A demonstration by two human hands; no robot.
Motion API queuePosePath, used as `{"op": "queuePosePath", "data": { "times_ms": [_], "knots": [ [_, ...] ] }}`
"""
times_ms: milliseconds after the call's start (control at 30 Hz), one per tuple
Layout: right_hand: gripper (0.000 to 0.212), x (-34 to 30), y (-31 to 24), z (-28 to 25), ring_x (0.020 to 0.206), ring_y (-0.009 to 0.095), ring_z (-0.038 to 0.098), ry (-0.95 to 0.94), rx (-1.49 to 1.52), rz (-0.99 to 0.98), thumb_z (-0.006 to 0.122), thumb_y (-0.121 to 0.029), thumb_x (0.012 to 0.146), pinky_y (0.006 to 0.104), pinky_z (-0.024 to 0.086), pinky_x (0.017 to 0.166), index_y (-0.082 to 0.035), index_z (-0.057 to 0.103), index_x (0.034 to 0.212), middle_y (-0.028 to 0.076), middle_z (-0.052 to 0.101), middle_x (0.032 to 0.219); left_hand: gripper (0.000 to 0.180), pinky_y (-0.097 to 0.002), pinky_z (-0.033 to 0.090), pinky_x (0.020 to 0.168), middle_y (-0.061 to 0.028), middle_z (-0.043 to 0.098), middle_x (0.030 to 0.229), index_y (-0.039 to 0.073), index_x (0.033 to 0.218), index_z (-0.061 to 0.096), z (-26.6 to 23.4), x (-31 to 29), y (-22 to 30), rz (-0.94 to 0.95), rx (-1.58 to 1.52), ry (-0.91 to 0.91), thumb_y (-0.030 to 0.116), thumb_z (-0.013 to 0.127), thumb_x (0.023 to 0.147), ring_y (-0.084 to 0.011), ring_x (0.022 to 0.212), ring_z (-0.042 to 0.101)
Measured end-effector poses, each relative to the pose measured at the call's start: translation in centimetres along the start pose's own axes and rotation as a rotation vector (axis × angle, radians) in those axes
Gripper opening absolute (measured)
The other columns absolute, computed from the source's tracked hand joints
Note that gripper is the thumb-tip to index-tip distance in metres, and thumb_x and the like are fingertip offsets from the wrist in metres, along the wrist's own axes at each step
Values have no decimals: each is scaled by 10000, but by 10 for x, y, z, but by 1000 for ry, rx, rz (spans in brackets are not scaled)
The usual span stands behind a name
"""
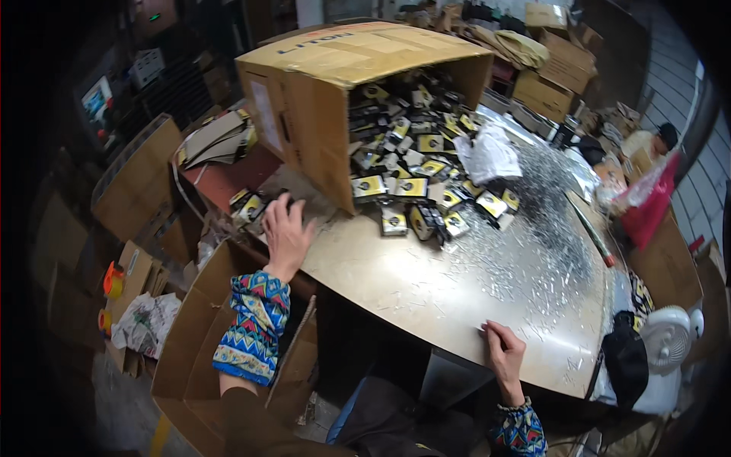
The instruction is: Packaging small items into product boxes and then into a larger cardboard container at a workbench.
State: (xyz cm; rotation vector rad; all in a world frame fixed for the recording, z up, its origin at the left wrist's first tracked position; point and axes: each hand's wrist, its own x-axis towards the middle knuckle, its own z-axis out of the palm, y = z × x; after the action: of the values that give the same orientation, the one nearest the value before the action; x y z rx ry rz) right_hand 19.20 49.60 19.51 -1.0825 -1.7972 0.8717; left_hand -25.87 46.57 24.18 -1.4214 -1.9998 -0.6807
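At the table's left edge my left hand (285,238) is open, its fingers spread beside a small pile of black-and-yellow packs (248,207); whether the fingertips touch them I cannot tell. My right hand (505,352) is closed at the table's front edge, thumb and fingers pinched together; anything between them is too small to make out. Many more carded packs (411,188), black with yellow-and-white cards, spill out of a large cardboard box (304,137) lying on its side. Thin, shiny metal pieces (544,221) lie heaped and scattered to the right of the packs.
An open carton (194,327) stands below my left forearm. A white crumpled bag (491,154) lies against the packs. On the right are a long thin tool (592,230), a white fan (667,337) and a black cloth item (626,362). More cartons (560,65) are stacked behind.
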Motion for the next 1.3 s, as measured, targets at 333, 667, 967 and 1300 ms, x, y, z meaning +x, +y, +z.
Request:
{"op": "queuePosePath", "data": {
  "times_ms": [333, 667, 967, 1300],
  "knots": [
    [250, 49, 7, -3, 1113, 369, 557, 93, -577, -414, 648, -72, 837, 441, 448, 949, -53, 671, 1085, 157, 631, 1171, 751, -425, 456, 944, -165, 532, 1264, 22, 1377, 415, 78, 87, 130, 399, -311, -292, -24, 637, 660, -380, 1116, 493],
    [327, 27, 22, -44, 1229, 421, 482, -169, -848, -369, 584, -231, 937, 553, 391, 1015, -110, 600, 1240, 123, 544, 1337, 590, -434, 463, 877, -200, 570, 1091, 17, 1175, 459, 30, 82, 150, 342, -433, -354, 80, 728, 654, -380, 1033, 544],
    [281, 13, 47, -66, 1306, 360, 462, -40, -497, -123, 586, -168, 945, 508, 344, 1090, -39, 636, 1189, 177, 555, 1330, 323, -266, 478, 585, -11, 543, 712, 84, 1116, 529, -57, -62, 175, -853, -1612, -954, 387, 506, 1008, -128, 655, 554],
    [474, 30, 26, -18, 1342, 447, 353, -99, -749, -219, 508, -394, 966, 560, 254, 1113, -95, 522, 1333, 218, 444, 1419, 248, -282, 519, 699, -37, 613, 1013, 90, 1187, 548, -58, -275, 164, -1159, -1342, -1149, 187, 573, 960, -132, 865, 610]
  ]
}}
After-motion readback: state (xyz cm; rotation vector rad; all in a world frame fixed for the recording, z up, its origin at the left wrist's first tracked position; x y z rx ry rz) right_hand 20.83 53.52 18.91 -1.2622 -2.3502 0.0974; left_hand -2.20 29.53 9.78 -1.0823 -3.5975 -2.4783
